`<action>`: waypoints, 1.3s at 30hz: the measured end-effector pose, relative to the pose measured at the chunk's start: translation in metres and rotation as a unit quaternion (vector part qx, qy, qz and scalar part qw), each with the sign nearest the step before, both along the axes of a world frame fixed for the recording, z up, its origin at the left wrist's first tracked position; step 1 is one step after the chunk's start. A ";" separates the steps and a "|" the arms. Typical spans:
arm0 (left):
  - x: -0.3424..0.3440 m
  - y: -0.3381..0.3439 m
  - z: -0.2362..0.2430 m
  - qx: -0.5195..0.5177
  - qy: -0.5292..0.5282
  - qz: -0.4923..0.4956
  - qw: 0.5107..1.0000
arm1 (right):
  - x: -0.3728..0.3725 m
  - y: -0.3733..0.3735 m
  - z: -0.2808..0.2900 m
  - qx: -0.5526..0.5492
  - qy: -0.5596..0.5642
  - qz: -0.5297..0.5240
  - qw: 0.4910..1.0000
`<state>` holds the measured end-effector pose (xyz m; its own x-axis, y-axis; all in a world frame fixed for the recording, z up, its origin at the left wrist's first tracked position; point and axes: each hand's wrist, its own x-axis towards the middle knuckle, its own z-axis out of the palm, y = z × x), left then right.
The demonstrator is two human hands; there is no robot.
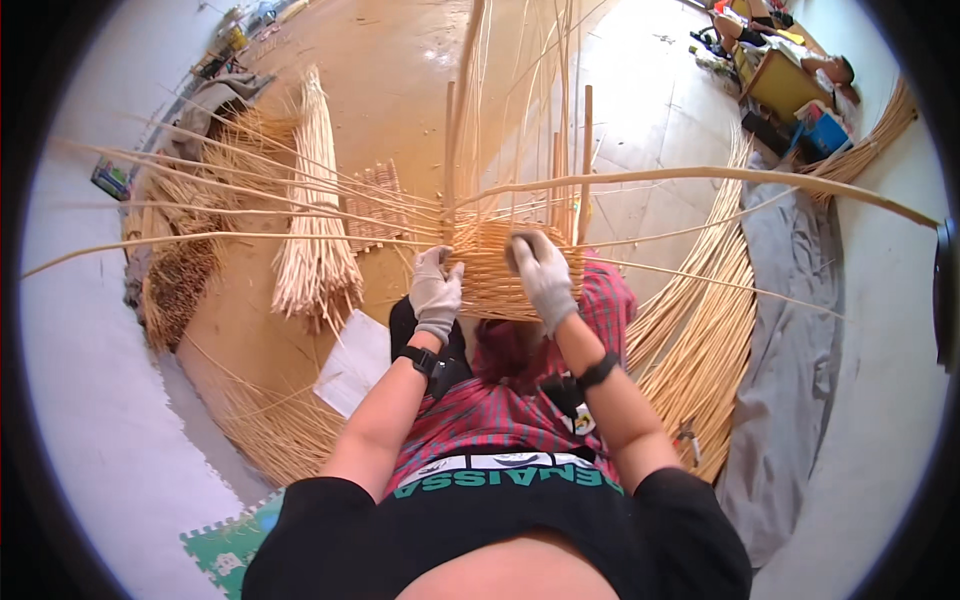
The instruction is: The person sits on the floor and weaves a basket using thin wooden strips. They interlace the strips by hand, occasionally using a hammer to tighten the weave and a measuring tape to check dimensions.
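A half-woven wicker basket (490, 285) with upright stakes and long loose rods stands before me, over a red checked cloth (610, 310). My left hand (436, 290), in a pale grey glove, grips the basket's left side with curled fingers. My right hand (540, 275), also gloved, is closed against the weave right of centre, fingertips partly hidden. A thick rod (700, 173) arches across the basket's top toward the right wall, and thinner rods (220, 238) fan out to the left.
Bundles of pale rods (315, 240) and darker ones (180, 280) lie left; long rods (690, 380) and grey fabric (775, 430) lie right. A woven panel (375, 195), white sheet (355, 355) and green mat (225, 545) are on the floor. A person (820, 68) is at upper right.
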<state>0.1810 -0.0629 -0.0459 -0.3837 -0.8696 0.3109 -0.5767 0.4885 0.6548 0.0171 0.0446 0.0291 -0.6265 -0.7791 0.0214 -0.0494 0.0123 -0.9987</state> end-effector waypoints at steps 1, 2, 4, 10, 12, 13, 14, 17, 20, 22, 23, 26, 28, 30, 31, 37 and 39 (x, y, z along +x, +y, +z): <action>0.010 0.000 0.014 -0.025 -0.031 -0.014 0.999 | -0.004 -0.030 -0.003 -0.005 0.062 0.036 0.997; 0.016 0.000 0.030 -0.050 -0.060 -0.028 0.997 | -0.006 -0.064 -0.005 0.052 0.102 0.038 0.993; 0.014 -0.004 0.059 0.030 -0.176 -0.030 0.984 | -0.009 -0.124 -0.020 0.158 0.145 0.031 0.976; 0.013 -0.023 0.043 0.081 -0.211 -0.054 0.973 | -0.022 -0.179 -0.089 0.185 -0.108 -0.094 0.972; 0.025 -0.024 0.041 0.110 -0.222 -0.038 0.968 | -0.007 -0.171 -0.079 0.256 -0.144 -0.056 0.954; 0.021 -0.024 0.046 0.116 -0.224 -0.040 0.967 | -0.006 -0.168 -0.080 0.236 -0.044 -0.111 0.964; 0.017 -0.022 0.048 0.124 -0.215 -0.053 0.967 | -0.003 -0.167 -0.080 0.213 0.058 -0.164 0.962; 0.018 -0.028 0.038 0.133 -0.213 -0.069 0.966 | -0.005 -0.175 -0.060 0.183 0.217 -0.168 0.944; 0.007 -0.027 0.044 0.154 -0.214 -0.066 0.962 | -0.026 -0.185 -0.045 0.102 0.119 -0.130 0.979; 0.010 -0.034 0.042 0.163 -0.213 -0.068 0.961 | -0.028 -0.183 -0.038 0.051 0.001 -0.033 0.998; 0.013 -0.036 0.040 0.160 -0.210 -0.066 0.962 | -0.032 -0.180 -0.035 0.027 -0.058 0.016 0.998; 0.017 -0.033 0.038 0.144 -0.186 -0.056 0.970 | -0.034 -0.177 -0.022 0.074 -0.211 0.079 0.972; 0.015 -0.034 0.044 0.167 -0.198 -0.066 0.964 | -0.040 -0.177 -0.024 0.062 -0.245 0.136 0.958; 0.014 -0.033 0.046 0.168 -0.214 -0.068 0.960 | -0.037 -0.169 -0.028 0.033 -0.235 0.119 0.964; 0.014 -0.033 0.047 0.161 -0.210 -0.069 0.962 | -0.035 -0.165 -0.027 0.019 -0.229 0.111 0.967; 0.002 -0.040 0.044 0.130 -0.127 -0.112 0.977 | -0.063 -0.130 -0.087 -0.214 -0.164 -0.087 0.959; 0.024 -0.037 0.035 0.122 -0.171 -0.096 0.973 | -0.041 -0.076 -0.085 -0.125 -0.274 -0.105 0.948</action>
